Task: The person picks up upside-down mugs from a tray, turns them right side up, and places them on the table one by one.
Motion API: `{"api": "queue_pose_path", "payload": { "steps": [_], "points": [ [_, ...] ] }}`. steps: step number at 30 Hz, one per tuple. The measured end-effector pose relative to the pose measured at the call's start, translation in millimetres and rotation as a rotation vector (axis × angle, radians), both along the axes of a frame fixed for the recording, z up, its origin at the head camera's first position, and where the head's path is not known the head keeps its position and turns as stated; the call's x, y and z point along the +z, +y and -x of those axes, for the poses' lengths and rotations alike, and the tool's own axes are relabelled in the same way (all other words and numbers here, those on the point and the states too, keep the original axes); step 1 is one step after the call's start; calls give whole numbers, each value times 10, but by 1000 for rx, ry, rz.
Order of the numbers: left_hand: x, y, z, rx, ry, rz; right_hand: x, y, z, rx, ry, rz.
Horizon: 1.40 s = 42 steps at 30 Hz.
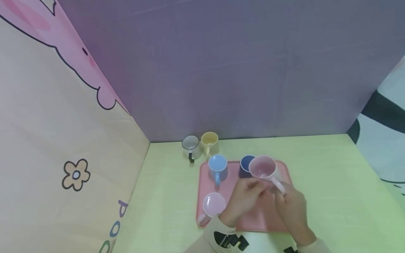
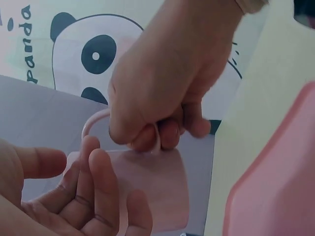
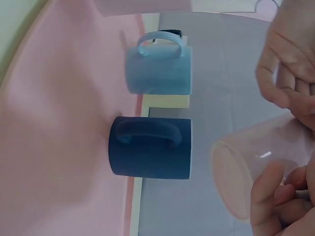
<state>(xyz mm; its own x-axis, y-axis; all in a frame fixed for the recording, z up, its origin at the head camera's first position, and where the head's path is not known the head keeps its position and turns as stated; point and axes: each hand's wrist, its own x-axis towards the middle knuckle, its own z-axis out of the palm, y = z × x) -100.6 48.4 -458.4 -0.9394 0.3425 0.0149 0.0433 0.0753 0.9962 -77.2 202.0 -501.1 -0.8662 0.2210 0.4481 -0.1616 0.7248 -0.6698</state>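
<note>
A pink mug (image 1: 263,168) is held up over the right part of a pink tray (image 1: 259,223), its mouth tilted toward the head camera. The fingers of my right hand (image 1: 291,205) are curled around its handle, seen close in the left wrist view with the mug (image 2: 157,191) below. My left hand (image 1: 243,198) is beside the mug, fingers loosely bent and thumb apart, fingertips right at the mug near its handle. Behind the held mug stands a dark blue mug (image 3: 150,160), partly hidden in the head view. A light blue mug (image 1: 218,167) stands at the tray's back left.
Another pale pink mug (image 1: 213,203) is at the tray's front left, by my left wrist. Beyond the tray, a white mug with a dark rim (image 1: 191,144) and a yellow mug (image 1: 210,141) stand near the grey back wall (image 1: 240,80). A printed side wall (image 1: 79,140) rises on the left.
</note>
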Motion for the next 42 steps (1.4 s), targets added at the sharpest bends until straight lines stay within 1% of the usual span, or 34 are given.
{"api": "queue_pose_path", "payload": {
  "steps": [3,5,8,10,12,16,22,27,29,32,34,37,42],
  "points": [
    [3,30,-26,7,-31,-51,-35,20,13,-16,67,-68],
    [8,51,-38,13,-65,-91,-51,32,19,-26,119,-109],
    [22,86,-52,23,-149,-163,-70,41,23,-32,185,-139],
    [24,106,-54,25,-223,-217,-79,42,25,-34,221,-153],
    [23,118,-52,17,-266,-257,-88,40,29,-37,246,-165],
    [13,123,-43,-23,-305,-335,-99,30,26,-39,263,-179],
    [2,131,-52,-45,-349,-432,-112,-5,13,-15,288,-185],
    [18,150,-65,-62,-403,-465,-160,-46,-5,17,305,-167],
    [29,161,-70,-57,-415,-471,-184,-64,-6,23,311,-151],
    [45,182,-69,-43,-426,-477,-222,-82,13,44,327,-116],
    [54,194,-67,-25,-431,-471,-246,-95,30,64,334,-83],
    [62,200,-63,-16,-439,-455,-282,-115,50,105,351,-26],
    [68,180,-66,-11,-440,-465,-341,-126,48,127,367,6]
  ]
}}
